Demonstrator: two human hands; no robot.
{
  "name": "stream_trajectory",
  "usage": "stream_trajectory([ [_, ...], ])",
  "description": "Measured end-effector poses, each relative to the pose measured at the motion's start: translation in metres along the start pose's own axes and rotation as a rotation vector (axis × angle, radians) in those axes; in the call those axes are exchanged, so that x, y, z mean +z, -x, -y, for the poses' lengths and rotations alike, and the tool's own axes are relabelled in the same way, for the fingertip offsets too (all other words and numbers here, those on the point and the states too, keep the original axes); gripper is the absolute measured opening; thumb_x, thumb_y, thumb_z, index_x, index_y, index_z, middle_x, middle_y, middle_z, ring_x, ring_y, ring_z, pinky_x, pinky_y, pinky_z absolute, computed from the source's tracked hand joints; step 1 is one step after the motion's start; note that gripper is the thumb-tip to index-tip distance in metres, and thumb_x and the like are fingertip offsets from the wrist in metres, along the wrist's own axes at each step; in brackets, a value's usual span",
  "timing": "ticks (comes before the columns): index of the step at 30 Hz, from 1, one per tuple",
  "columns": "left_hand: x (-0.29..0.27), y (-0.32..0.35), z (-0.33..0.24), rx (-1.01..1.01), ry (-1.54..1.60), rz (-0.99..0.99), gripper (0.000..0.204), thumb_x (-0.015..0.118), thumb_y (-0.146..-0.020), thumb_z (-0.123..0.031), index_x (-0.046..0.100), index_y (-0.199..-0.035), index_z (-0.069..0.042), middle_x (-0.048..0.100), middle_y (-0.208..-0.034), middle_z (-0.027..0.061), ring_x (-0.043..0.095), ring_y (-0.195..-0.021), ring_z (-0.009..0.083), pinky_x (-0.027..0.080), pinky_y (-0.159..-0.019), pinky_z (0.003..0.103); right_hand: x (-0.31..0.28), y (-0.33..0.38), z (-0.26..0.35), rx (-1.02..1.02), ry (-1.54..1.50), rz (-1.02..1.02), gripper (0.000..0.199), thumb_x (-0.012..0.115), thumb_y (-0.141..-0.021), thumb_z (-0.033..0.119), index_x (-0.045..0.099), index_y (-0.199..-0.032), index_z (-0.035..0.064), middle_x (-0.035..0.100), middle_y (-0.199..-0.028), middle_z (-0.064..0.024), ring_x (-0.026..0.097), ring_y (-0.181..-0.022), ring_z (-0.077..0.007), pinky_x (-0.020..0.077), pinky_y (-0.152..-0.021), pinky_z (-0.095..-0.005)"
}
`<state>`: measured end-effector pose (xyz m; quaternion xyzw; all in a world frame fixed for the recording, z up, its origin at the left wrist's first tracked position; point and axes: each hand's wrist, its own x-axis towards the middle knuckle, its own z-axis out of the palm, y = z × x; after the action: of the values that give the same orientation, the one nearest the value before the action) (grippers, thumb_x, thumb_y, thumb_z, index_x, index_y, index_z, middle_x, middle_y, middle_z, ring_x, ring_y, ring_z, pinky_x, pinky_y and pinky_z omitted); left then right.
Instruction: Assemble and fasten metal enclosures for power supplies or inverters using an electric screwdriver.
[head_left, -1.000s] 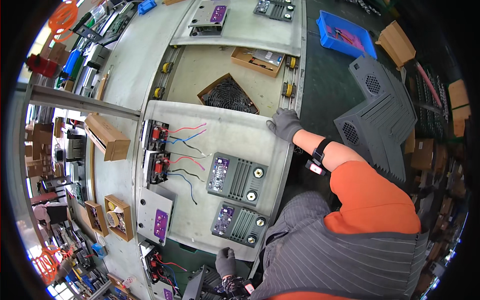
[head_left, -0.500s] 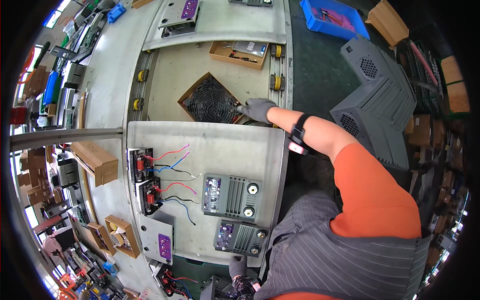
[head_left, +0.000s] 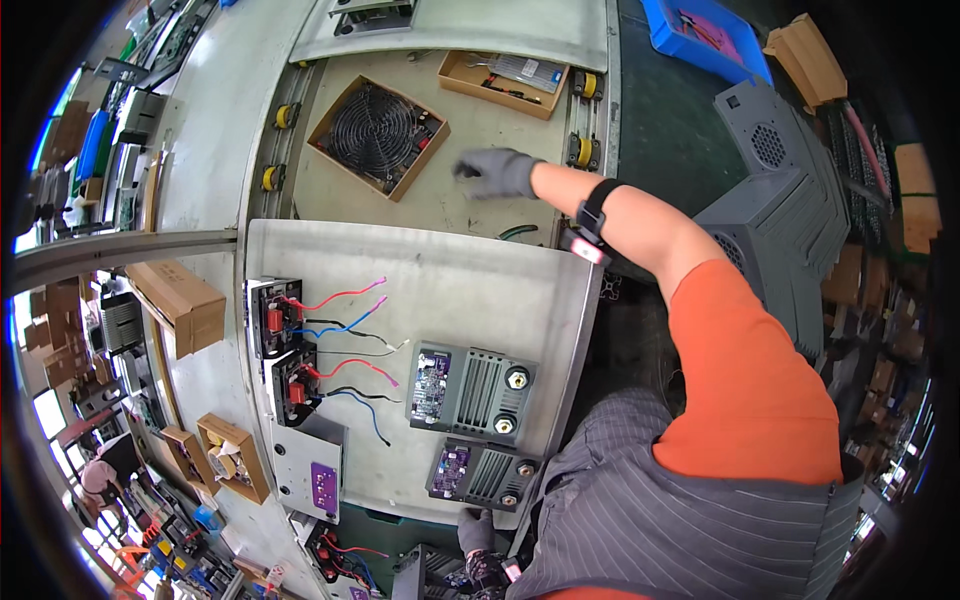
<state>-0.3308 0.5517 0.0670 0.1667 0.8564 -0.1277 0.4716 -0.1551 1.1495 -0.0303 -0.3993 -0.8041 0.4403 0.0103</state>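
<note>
"Where's the person's right hand (head_left: 495, 173)?"

"Out over the pale counter (head_left: 460, 215), well inside the yellow rollers (head_left: 583, 152) on both sides. Its forearm reaches in across the right-hand ones. The gloved fingers are bent, but it's blurred; I can't tell whether they're closed on anything."

"And the shallow cardboard box (head_left: 422, 167)?"

"Just left of that hand, a narrow strip of counter showing between. It sits cornerwise, one corner near the left-hand rollers, with round black fan grilles (head_left: 375, 125) inside. The cardboard tray (head_left: 493, 98) lies farther off, its end just beside the right-hand rollers."

"What about the left hand (head_left: 475, 530)?"

"Down at the near edge of the pale board (head_left: 440, 280), close to the lower grey panel (head_left: 490, 475). Fingers look close together; I can't tell if they're gripping that edge."

"How much room on the board?"

"A wide strip along its far edge. The upper grey panel (head_left: 475, 392) and the lower one keep toward the right edge; two black-and-red modules (head_left: 272, 318) line the left, their wires (head_left: 345, 293) trailing toward the middle."
</note>
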Motion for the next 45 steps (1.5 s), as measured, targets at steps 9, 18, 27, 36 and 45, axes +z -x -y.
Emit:
stream_trajectory([
  [9,0.004,-0.006,-0.002,-0.108,-0.042,0.009,0.039,0.065,-0.077,-0.033,0.055,-0.098,-0.002,0.06,-0.103,0.021,0.058,-0.097,0.0384,0.046,-0.083,0.044,0.075,0.001,-0.037,-1.015,0.429,0.053,0.049,0.053,-0.076,0.031,0.048,-0.124,0.0178,0.042,-0.133,-0.0145,0.033,-0.128,-0.036,0.0261,-0.104,-0.0542],
  [18,-0.012,-0.006,-0.013,-0.15,-0.124,0.169,0.049,0.055,-0.086,-0.044,0.056,-0.114,-0.004,0.056,-0.116,0.0247,0.053,-0.106,0.0433,0.044,-0.091,0.043,0.077,0.01,-0.015,-1.119,0.667,0.272,0.044,0.053,-0.077,0.029,0.051,-0.119,0.017,0.047,-0.124,-0.0127,0.037,-0.124,-0.0345,0.0278,-0.103,-0.0535],
  [27,0.002,-0.008,-0.015,-0.192,-0.083,-0.002,0.041,0.062,-0.076,-0.038,0.061,-0.101,-0.006,0.062,-0.1,0.0222,0.059,-0.096,0.0393,0.047,-0.081,0.047,0.046,-0.003,-0.001,-1.129,0.761,0.376,0.039,0.053,-0.077,0.028,0.053,-0.114,0.0161,0.052,-0.116,-0.0108,0.042,-0.12,-0.0329,0.0295,-0.102,-0.0528],
  [36,-0.002,-0.013,-0.018,-0.21,-0.098,0.061,0.044,0.063,-0.076,-0.039,0.06,-0.1,-0.003,0.06,-0.105,0.0219,0.058,-0.099,0.0384,0.046,-0.084,0.046,-0.006,-0.022,-0.024,-0.768,0.74,0.166,0.028,0.052,-0.079,0.019,0.059,-0.106,0.0209,0.059,-0.1,-0.004,0.054,-0.103,-0.0222,0.0316,-0.097,-0.0413],
  [45,0.002,-0.005,-0.009,-0.103,-0.028,-0.033,0.035,0.065,-0.076,-0.029,0.055,-0.095,-0.001,0.058,-0.099,0.021,0.057,-0.095,0.0385,0.046,-0.083,0.045,-0.014,0.021,0.007,-0.385,0.691,-0.059,0.034,0.056,-0.077,0.023,0.058,-0.11,0.0198,0.056,-0.108,-0.0065,0.05,-0.106,-0.0264,0.0306,-0.096,-0.0433],
])
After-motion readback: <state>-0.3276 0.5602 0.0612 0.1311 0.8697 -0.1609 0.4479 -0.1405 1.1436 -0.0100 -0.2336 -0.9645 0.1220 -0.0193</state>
